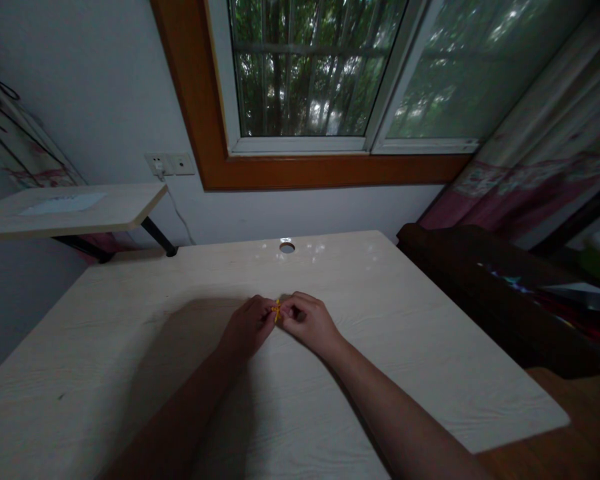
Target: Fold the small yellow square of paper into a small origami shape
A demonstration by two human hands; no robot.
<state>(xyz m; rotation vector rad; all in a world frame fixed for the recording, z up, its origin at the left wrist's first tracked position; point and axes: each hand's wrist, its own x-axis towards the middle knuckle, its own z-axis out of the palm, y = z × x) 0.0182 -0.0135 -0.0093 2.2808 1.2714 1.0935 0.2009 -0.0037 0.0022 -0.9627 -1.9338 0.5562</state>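
Between my two hands is a small yellow-orange piece of thin cord or string (277, 311), looped or crossed in the middle with short ends above and below. My left hand (250, 325) pinches it from the left with thumb and forefinger. From the right, my right hand (307, 320) pinches it too, fingers curled. The fingertips nearly meet around it, so part of it is hidden. Both hands are over the middle of the pale wooden desk (360, 393). Its exact kind is too small to make out.
A raised shelf (130, 200) on black legs stands at the desk's back left, with a paper (65, 203) on it. A round cable hole (287, 248) is near the back edge. Behind are a wall socket (170, 164) and a window; dark furniture (480, 287) stands at right.
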